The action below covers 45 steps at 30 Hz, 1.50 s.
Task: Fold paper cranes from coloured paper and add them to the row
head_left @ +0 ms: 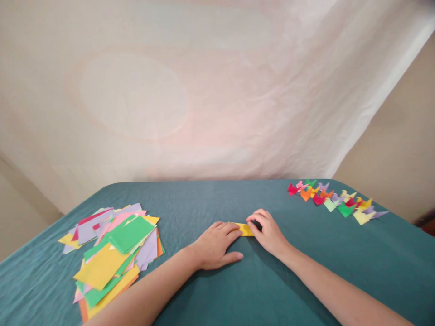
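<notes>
A small folded piece of yellow paper (246, 230) lies on the cloth-covered table between my two hands. My left hand (220, 244) rests flat, its fingertips over the paper's left end and its thumb stretched out on the cloth. At the right end, my right hand (267, 230) pinches the paper's edge between thumb and index finger, the other fingers curled. Both ends of the paper are partly hidden under the fingers.
A loose pile of coloured paper sheets (102, 267) spreads over the table's left side, partly behind my left forearm. Several folded paper cranes (345, 209) stand in rows at the back right. The green tablecloth (204, 194) reaches a pale hanging sheet (217, 113) behind.
</notes>
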Each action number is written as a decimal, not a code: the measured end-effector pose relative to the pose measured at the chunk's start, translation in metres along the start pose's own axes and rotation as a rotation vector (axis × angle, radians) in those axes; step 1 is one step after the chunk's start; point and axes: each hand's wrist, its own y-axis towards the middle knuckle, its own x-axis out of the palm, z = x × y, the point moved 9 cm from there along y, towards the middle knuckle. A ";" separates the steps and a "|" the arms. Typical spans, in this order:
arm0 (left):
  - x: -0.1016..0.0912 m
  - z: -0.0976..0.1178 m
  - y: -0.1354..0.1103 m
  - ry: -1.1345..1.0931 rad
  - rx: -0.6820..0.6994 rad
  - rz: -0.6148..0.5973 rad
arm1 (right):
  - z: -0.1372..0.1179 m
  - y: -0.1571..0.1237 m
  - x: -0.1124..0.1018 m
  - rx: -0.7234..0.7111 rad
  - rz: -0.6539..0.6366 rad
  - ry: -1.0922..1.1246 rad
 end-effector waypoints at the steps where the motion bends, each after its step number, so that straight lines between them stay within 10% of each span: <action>1: -0.001 0.000 0.000 -0.005 0.002 -0.001 | -0.007 -0.001 -0.003 -0.043 0.015 -0.026; 25: -0.002 -0.001 0.000 0.005 0.009 0.010 | -0.057 -0.024 0.020 -0.435 -0.332 -0.442; 45: 0.000 -0.001 0.000 0.067 0.011 -0.002 | -0.044 -0.023 0.009 -0.265 -0.485 -0.656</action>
